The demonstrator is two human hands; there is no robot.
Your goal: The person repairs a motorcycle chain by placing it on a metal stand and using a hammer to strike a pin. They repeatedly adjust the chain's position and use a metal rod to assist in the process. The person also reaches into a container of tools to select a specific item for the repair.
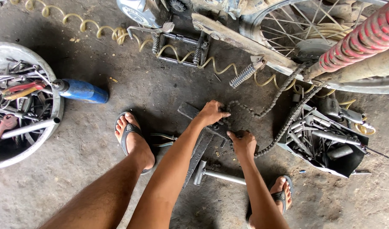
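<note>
Two hands down low on the concrete floor, both working the same greasy drive chain. Left hand presses on top of it, grip closed over the links where they cross a flat metal bar. Right hand sits just beside, fingers curled tight around the chain's near loop — knuckles up. From there the chain snakes away and climbs toward the motorcycle's rear wheel. A hammer lies near the right wrist, a few small bits scattered beside it. Off right, a black tray of tools; far left, a round tub of tools with a blue can lying against it. Feet in sandals either side — planted flat.
</note>
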